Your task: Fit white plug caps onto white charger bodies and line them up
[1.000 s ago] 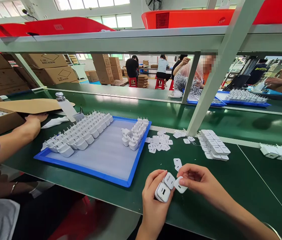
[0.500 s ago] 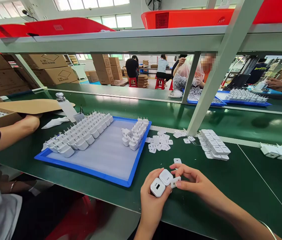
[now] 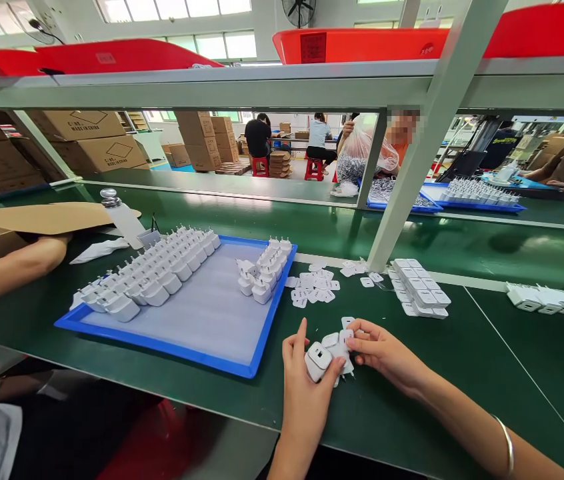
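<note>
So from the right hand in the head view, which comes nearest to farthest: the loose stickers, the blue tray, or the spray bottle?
From the right hand:
1. Loose stickers, just beyond it on the belt.
2. Blue tray, to the left.
3. Spray bottle, far left, behind the tray.

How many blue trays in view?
2. One blue tray lies on the green belt by the left hand, holding white chargers. A second blue tray is across the line, upper right. Others may be hidden.

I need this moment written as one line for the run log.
left hand: holds white charger | right hand: fingertips on charger | blue tray: rows of chargers | green table: loose labels
</note>
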A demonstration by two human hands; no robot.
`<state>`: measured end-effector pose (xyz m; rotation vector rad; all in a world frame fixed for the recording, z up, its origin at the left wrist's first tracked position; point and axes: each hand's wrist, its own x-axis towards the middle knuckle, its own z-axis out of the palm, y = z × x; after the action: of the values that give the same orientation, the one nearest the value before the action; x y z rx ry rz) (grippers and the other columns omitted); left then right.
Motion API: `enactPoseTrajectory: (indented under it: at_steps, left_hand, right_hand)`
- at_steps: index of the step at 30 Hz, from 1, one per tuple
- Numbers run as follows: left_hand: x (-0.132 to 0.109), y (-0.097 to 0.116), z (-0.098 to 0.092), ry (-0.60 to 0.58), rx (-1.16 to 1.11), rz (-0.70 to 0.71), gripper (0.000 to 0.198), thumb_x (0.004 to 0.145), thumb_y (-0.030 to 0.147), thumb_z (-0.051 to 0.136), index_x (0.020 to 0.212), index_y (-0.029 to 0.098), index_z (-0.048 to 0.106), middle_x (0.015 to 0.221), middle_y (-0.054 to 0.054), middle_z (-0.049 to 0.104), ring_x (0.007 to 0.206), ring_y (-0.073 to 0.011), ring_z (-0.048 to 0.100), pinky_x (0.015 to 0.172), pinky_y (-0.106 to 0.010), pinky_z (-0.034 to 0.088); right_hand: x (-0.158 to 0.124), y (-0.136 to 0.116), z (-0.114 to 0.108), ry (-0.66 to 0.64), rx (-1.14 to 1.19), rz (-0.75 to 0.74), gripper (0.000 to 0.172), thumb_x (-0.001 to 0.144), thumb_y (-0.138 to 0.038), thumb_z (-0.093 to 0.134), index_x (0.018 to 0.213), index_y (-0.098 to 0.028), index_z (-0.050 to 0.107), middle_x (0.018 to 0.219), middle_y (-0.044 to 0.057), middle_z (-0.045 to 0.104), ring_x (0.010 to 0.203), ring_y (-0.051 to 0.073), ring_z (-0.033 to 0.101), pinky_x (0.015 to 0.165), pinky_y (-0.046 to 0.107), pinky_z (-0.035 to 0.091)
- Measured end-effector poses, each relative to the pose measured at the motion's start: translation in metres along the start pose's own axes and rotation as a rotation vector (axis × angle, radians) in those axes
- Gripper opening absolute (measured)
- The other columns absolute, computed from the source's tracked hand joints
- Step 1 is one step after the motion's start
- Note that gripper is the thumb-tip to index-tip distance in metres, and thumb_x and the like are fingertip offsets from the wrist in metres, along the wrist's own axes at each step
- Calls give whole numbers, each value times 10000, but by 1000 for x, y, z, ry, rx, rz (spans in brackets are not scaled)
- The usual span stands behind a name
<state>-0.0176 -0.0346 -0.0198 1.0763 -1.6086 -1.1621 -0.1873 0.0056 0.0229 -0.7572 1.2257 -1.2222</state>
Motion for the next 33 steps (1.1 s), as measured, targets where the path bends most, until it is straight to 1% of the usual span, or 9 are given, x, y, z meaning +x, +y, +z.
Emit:
enactPoseTrajectory:
  at_steps: [2,5,7,11,15,19,22,25,33]
  left_hand:
    - [-3,4,-3,-24,-34,-22,740,819,448,692,1461,272,369,1227,-81,447,1065,-202,536,902,-307,477]
    - [-8,5,-10,-134,-185,-52,560,926,493,543,1418,276,387,1335,-81,429,1149,-201,505,991,-313,421]
    - [-10,3,-14,-206,-282,-58,455,964,478,484,1364,266,442,1364,-76,444,1220,-211,472,1045,-319,372]
    - [-13,-2,-18,-271,-352,29,408,936,401,575,1311,263,490,1304,-70,498,1187,-220,493,995,-308,405]
    - [-17,-4,-19,-368,-379,96,388,962,356,541,1331,299,434,1282,-51,476,1162,-198,480,998,-298,396]
    - [-22,-3,-21,-401,-364,166,369,973,341,524,1320,342,398,1316,-21,408,1252,-186,389,1064,-276,326]
    - [-23,-3,-22,-452,-389,232,336,995,368,466,1318,332,381,1309,-34,383,1254,-202,373,1074,-305,314]
    - [-23,-5,-23,-478,-425,281,285,1022,349,378,1305,312,377,1284,-54,380,1223,-207,386,1054,-326,333]
    - [-25,-8,-22,-456,-401,323,297,1027,310,367,1323,326,363,1293,-65,358,1185,-203,412,1015,-337,355]
  right_hand:
    - [6,0,-7,64,-46,-47,390,718,-415,812,863,-159,556,824,7,608,676,85,442,579,191,356]
    - [8,-5,-13,120,-117,-120,355,743,-404,796,845,-142,579,865,33,641,683,85,451,555,188,338]
    - [5,-10,-13,116,-141,-146,358,767,-434,769,858,-144,579,809,31,639,647,93,477,528,200,333]
    - [-10,-23,-7,-12,-204,-172,361,819,-471,710,948,-149,612,654,-8,566,535,93,465,491,223,313]
    - [-24,-32,4,-148,-294,-210,316,876,-397,674,1089,-166,701,746,-3,529,655,80,438,589,210,353]
    - [-30,-28,12,-227,-153,-153,363,858,-346,701,1178,-180,657,695,-24,522,620,78,493,570,201,382]
    - [-30,-22,16,-244,-75,-123,298,837,-303,728,1064,-162,597,631,-31,586,537,76,540,516,184,368]
    - [-31,-20,20,-237,-58,-104,276,796,-297,762,942,-129,598,603,-12,618,481,75,553,460,163,350]
    - [-34,-19,27,-177,-56,-45,298,739,-316,792,888,-95,657,570,4,624,431,70,547,399,140,354]
